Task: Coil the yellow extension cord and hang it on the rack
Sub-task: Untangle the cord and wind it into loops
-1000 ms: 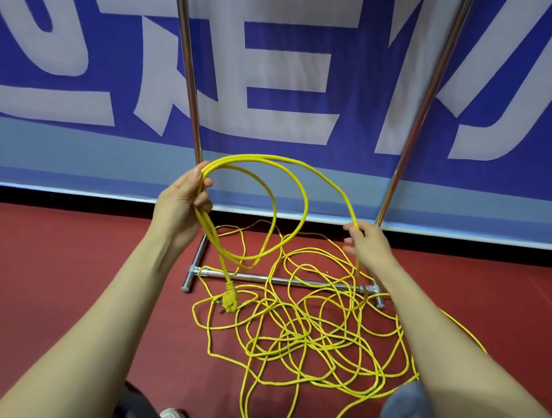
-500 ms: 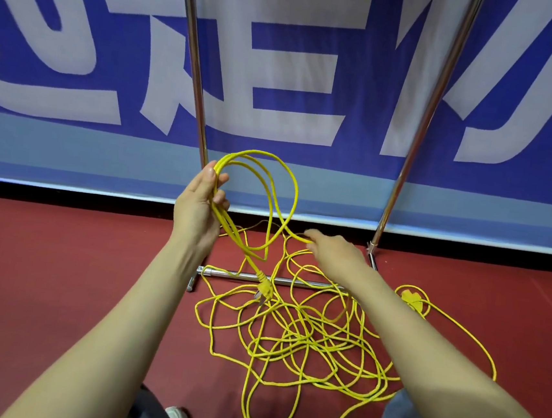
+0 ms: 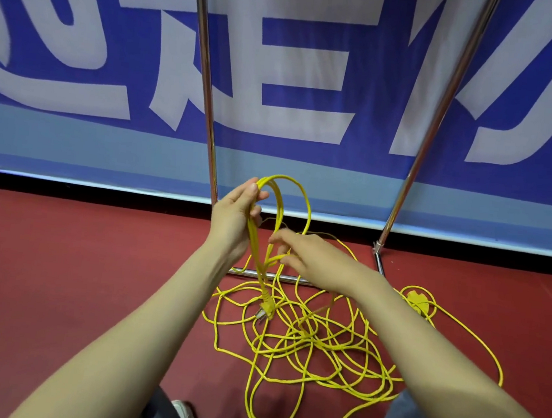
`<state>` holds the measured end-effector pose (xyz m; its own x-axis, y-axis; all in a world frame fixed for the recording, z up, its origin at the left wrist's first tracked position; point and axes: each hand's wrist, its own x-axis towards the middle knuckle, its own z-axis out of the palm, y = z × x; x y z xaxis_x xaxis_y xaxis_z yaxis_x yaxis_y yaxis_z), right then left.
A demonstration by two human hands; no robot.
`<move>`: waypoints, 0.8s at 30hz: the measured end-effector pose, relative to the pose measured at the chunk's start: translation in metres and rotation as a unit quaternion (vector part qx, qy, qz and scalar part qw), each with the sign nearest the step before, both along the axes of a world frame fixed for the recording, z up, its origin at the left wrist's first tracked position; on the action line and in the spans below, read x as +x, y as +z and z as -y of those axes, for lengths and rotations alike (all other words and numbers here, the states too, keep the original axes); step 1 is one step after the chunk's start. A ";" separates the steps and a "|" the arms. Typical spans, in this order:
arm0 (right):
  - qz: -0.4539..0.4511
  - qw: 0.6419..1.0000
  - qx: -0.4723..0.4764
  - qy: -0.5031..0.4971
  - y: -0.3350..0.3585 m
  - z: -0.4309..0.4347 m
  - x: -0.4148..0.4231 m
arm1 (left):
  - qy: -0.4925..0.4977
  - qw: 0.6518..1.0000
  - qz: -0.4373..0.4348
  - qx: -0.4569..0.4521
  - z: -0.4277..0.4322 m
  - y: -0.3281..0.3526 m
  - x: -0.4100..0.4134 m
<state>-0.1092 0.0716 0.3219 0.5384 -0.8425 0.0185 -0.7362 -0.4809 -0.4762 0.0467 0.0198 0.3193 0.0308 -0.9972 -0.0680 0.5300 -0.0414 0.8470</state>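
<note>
Most of the yellow extension cord (image 3: 309,343) lies in a loose tangle on the red floor. My left hand (image 3: 239,212) grips a few loops of it, raised above the floor, and the plug (image 3: 266,309) dangles below them. Just right of those loops, my right hand (image 3: 310,256) pinches a strand of the cord. The cord's yellow socket end (image 3: 416,299) rests on the floor to the right. The metal rack (image 3: 206,77) stands behind the pile, with two upright poles and a low crossbar; its top is out of view.
A blue and white banner (image 3: 297,76) covers the wall behind the rack. The rack's right pole (image 3: 439,113) leans outward toward the top. My shoes (image 3: 185,415) and knees are at the bottom edge, close to the cord pile.
My right hand moved left from the right pole to the loops, bringing cord with it. The wide loop narrowed into a tighter bundle in my left hand. The view shifted slightly.
</note>
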 end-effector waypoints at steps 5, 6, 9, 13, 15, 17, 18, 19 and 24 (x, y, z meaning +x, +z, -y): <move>0.133 0.990 -0.013 -0.038 -0.006 0.006 -0.005 | -0.081 0.994 -0.072 0.030 -0.002 -0.003 -0.006; 0.144 0.988 -0.022 -0.046 -0.008 0.007 -0.006 | -0.094 0.991 -0.087 0.036 -0.001 -0.004 -0.006; 0.152 0.983 -0.068 -0.082 -0.010 0.012 -0.009 | -0.121 0.984 -0.118 0.050 -0.001 -0.004 -0.009; 0.090 0.982 -0.029 -0.164 -0.013 0.014 -0.013 | -0.133 0.978 -0.151 0.057 -0.001 -0.002 -0.009; 0.003 0.979 -0.009 -0.205 -0.016 0.014 -0.013 | -0.139 0.977 -0.154 0.057 -0.001 -0.001 -0.008; 0.003 0.976 -0.005 -0.216 -0.015 0.015 -0.012 | -0.135 0.983 -0.111 0.049 -0.001 -0.003 -0.008; 0.030 0.979 0.002 -0.201 -0.013 0.014 -0.010 | -0.127 0.988 -0.078 0.044 -0.001 -0.004 -0.008; 0.059 0.983 0.015 -0.172 -0.009 0.012 -0.007 | -0.116 0.991 -0.046 0.039 -0.001 -0.007 -0.008; 0.204 0.972 0.102 -0.057 0.002 0.003 0.000 | -0.061 0.996 0.051 0.035 -0.001 -0.011 -0.005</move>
<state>-0.1096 0.0686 0.3241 0.4248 -0.9045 0.0376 -0.5084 -0.2727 -0.8168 0.0419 0.0209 0.3088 -0.0806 -0.9870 -0.1393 0.4287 -0.1605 0.8891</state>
